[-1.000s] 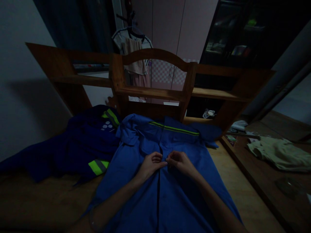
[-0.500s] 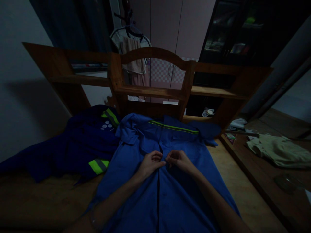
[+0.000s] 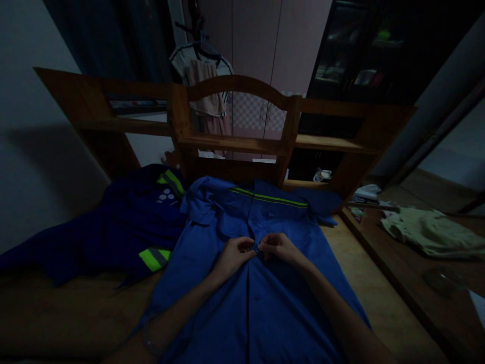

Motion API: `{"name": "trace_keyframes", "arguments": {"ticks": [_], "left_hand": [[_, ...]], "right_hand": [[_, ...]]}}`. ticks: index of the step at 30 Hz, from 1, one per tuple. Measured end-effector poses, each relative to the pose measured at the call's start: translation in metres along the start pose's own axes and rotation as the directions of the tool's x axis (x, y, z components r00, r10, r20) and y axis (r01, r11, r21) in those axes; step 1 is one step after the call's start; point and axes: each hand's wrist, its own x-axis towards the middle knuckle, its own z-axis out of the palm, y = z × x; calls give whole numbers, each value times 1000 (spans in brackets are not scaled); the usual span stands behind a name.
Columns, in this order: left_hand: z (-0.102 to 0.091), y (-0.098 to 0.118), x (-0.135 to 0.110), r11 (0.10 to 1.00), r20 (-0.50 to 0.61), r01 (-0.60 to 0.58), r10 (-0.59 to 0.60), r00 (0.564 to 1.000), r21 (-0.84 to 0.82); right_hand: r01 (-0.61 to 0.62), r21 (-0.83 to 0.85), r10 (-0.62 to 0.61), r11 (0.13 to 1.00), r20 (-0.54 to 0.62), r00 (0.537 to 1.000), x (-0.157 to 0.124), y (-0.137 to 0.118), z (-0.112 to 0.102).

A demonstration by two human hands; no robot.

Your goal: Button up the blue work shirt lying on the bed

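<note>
A blue work shirt with a yellow-green stripe across the chest lies spread out, collar end away from me. Its front opening runs down the middle. Around that opening, about mid-chest, both hands meet. My left hand curls in from the left, its thumb and fingertips at the edge of the placket. From the right, my right hand pinches the other edge of the cloth, fingers pressed together. The fingertips nearly touch each other. Any button between them is too small and dark to make out.
A dark blue garment with reflective patches lies crumpled at left. Behind the shirt stands a wooden headboard with shelves. At right, a pale folded cloth and a glass dish sit on a brown surface.
Both hands stay at the same spot on the shirt front. The fingers have shifted slightly, and a bit of blue cloth now shows raised between them. The view has moved a little.
</note>
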Motion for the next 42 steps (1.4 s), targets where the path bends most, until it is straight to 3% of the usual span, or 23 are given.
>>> {"name": "trace_keyframes", "arguments": {"ticks": [11,16,19,23,30,34,39,42], "left_hand": [[-5,3,2,995,33,-70,68,997,74],[-8,0,2,992,53,-85,81,995,90],[-9,0,1,990,51,-91,86,995,110],[-6,0,-1,986,31,-96,93,995,140],[-10,5,-5,976,-4,-54,56,998,210],[-19,17,-31,961,3,-23,24,1000,274],[-22,43,-95,936,91,-72,43,995,345],[-20,48,-131,914,88,-102,73,993,393]], "right_hand": [[111,-100,-117,989,-56,992,-8,-12,0],[189,-234,-230,954,-165,959,-43,-35,6],[204,-379,-294,903,-197,935,-79,-46,20],[197,-517,-299,833,-121,947,-120,-51,49],[182,-551,-292,815,-119,949,-146,-34,89],[178,-568,-320,803,-160,934,-149,-20,99],[127,-633,-311,764,-189,932,-151,-10,105],[79,-675,-304,733,-222,927,-151,-5,111]]}}
